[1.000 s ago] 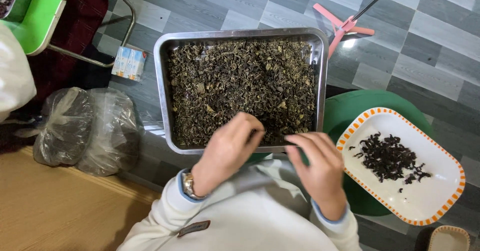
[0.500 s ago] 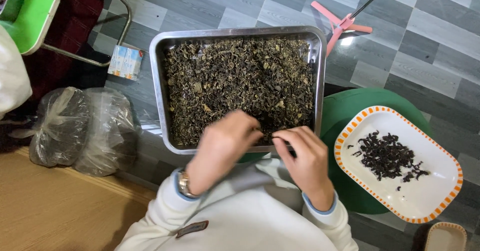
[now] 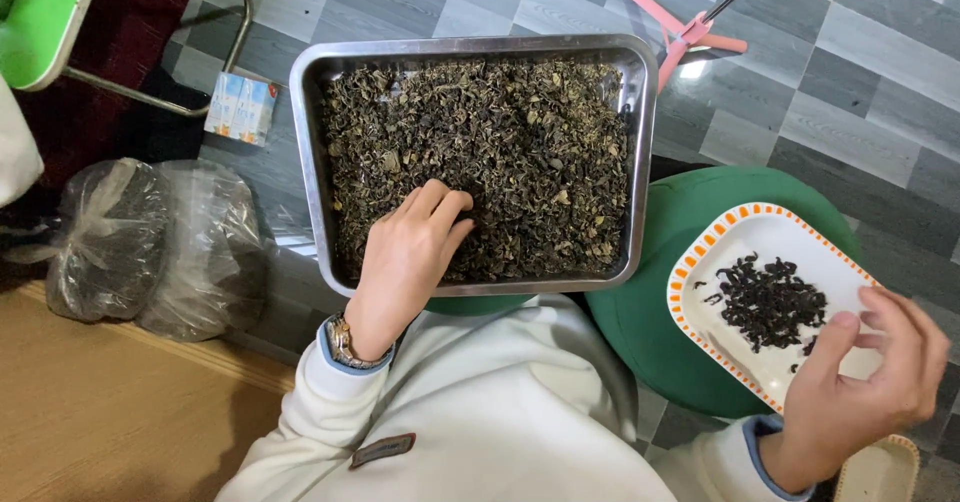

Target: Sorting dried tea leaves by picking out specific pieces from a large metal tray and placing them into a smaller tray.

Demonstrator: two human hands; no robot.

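Note:
A metal tray full of dried greenish-brown leaves rests in front of me. My left hand lies on the leaves at the tray's near edge, fingers curled into them. My right hand hovers over the near right corner of a white plate with an orange-dotted rim. That plate holds a small pile of dark leaves. The right fingertips are pinched together above the plate; whether a leaf is between them is too small to tell.
The plate sits on a green round stool. Two tied clear plastic bags lie on the floor at the left, beside a small carton and a green chair. A pink stand is at the back.
My right hand has left the tray's near edge and swung right over the plate. My left hand stays on the leaves in the tray.

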